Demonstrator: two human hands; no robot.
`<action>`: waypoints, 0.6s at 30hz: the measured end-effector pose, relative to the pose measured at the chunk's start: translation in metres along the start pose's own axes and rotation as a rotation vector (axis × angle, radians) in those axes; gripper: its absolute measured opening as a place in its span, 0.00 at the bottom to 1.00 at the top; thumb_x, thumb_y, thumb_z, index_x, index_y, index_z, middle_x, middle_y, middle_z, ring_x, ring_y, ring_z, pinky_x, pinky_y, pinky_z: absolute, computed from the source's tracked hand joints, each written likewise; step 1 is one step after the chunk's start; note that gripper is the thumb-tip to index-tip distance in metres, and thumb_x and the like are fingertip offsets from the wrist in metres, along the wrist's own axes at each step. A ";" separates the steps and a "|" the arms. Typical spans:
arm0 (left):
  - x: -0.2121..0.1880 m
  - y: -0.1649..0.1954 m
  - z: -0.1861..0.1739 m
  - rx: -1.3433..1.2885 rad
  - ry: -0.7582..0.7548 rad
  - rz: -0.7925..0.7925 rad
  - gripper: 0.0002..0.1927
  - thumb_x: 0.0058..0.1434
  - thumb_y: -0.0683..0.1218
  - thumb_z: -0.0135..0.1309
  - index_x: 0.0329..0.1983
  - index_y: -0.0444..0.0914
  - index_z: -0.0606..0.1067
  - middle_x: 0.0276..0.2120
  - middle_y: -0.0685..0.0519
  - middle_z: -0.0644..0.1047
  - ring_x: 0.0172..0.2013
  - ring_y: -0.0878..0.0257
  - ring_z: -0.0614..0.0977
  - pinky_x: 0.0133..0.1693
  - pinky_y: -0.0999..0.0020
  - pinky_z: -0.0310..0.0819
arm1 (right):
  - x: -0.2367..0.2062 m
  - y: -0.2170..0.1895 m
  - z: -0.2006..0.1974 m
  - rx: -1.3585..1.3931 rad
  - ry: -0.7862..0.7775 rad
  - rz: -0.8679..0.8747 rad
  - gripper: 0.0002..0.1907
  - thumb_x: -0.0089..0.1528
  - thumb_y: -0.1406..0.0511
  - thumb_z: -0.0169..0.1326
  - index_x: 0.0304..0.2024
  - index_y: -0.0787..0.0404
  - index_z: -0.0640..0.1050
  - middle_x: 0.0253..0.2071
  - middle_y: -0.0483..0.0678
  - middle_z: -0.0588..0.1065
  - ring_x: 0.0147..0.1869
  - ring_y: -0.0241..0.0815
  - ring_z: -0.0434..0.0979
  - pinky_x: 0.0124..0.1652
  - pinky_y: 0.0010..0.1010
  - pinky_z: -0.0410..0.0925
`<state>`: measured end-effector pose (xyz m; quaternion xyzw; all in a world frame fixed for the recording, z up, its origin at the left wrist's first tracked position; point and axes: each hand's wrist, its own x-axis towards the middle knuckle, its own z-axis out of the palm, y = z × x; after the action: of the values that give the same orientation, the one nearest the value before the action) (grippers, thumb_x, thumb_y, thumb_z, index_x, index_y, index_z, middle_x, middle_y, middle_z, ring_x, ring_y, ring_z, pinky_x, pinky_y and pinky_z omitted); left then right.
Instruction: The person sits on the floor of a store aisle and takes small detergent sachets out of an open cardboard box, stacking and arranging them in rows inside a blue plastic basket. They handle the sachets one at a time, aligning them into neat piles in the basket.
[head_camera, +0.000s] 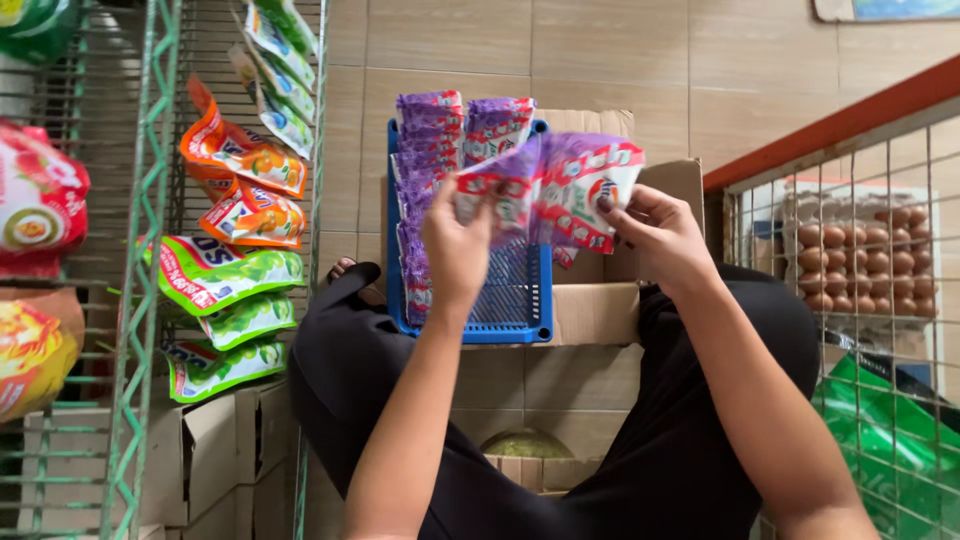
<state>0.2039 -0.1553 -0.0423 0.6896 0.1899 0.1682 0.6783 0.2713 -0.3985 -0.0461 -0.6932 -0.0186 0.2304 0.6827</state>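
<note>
Looking down from my head camera, I see both my hands raised over my lap, sharing one strip of purple sachets (560, 190). My left hand (455, 245) has its fingers curled around the strip's left end, the back of the hand turned up toward me. My right hand (655, 235) pinches the right end, thumb on the front of the packet and the other fingers tucked behind. The strip stretches between the two hands, slightly fanned, its white and red printed panels facing me.

Just behind the strip, toward twelve o'clock, a blue plastic basket (520, 315) rests on an open cardboard box (600, 310). More purple sachets (430, 140) stand packed along the basket's left side and upper end, from about nine o'clock round to twelve; the mesh bottom at its lower right is bare. My knees, in black cloth, frame the box at seven and four o'clock.

At nine o'clock a green wire rack (140, 250) holds hanging pouches: orange pouches (245, 165) higher up, green pouches (225, 275) beneath them. Red and yellow packets (35, 200) hang at the far left edge. Small cardboard cartons (210, 450) sit at eight o'clock, below the rack.

At three o'clock, behind a wire grid with a red top rail, trays of brown eggs (865, 255) are stacked. Green plastic wrapping (890, 440) lies at four o'clock, also behind the grid. The floor is beige tile.
</note>
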 end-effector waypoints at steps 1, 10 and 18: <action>0.003 0.004 -0.011 0.079 0.062 0.081 0.12 0.66 0.45 0.60 0.49 0.35 0.78 0.33 0.52 0.83 0.33 0.71 0.82 0.34 0.72 0.76 | 0.004 0.001 -0.001 -0.021 0.018 -0.026 0.09 0.66 0.66 0.60 0.46 0.65 0.81 0.39 0.41 0.79 0.38 0.25 0.73 0.37 0.20 0.65; 0.031 0.008 -0.085 0.251 0.295 0.144 0.13 0.65 0.46 0.65 0.42 0.32 0.77 0.33 0.49 0.82 0.34 0.65 0.82 0.39 0.69 0.76 | 0.045 0.016 0.015 -0.592 0.143 -0.128 0.11 0.69 0.63 0.61 0.47 0.65 0.81 0.33 0.44 0.78 0.33 0.28 0.70 0.34 0.24 0.65; 0.054 -0.015 -0.077 -0.016 0.265 0.203 0.11 0.67 0.46 0.62 0.44 0.33 0.77 0.39 0.53 0.81 0.41 0.67 0.80 0.44 0.72 0.77 | 0.116 0.052 0.104 -0.543 -0.071 0.035 0.13 0.67 0.62 0.54 0.53 0.60 0.76 0.37 0.42 0.81 0.35 0.33 0.82 0.34 0.29 0.72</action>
<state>0.2127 -0.0611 -0.0568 0.6715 0.2057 0.3268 0.6324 0.3234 -0.2648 -0.1262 -0.8426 -0.0915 0.2527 0.4666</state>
